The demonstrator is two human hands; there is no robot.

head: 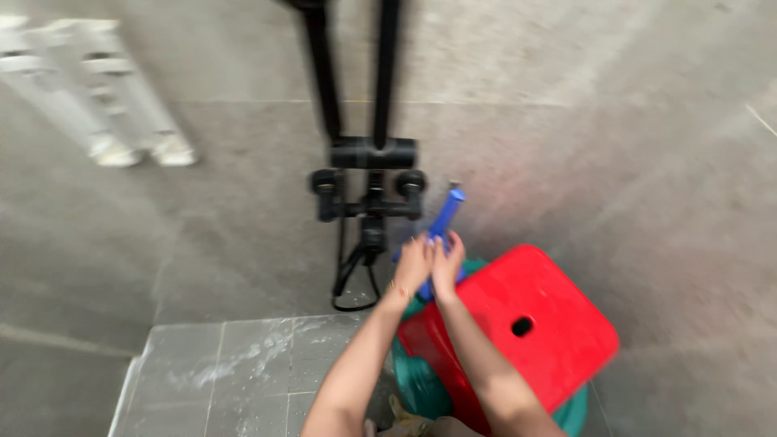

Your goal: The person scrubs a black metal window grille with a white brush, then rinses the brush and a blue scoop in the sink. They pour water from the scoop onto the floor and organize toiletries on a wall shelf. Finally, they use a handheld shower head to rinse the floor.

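Gripping a blue tool [442, 226] together, the left hand [411, 267] and the right hand [447, 264] meet side by side, touching each other. The fingers of both hands are curled around the tool's lower part, so its blue handle sticks up and away beyond the fingertips, with a small grey tip at the far end. The picture is blurred, so the exact kind of tool cannot be told.

Just beyond the fingers and a little to the left hangs a black tap fitting [371, 190] on the grey wall [615, 121], with two black pipes rising from it and a black hose looping below. Just below and right of the fingers sits a red stool [558, 299] with a hole in its seat, resting over a green bucket [421, 384]. Lower left lies a grey tiled ledge [235, 364].
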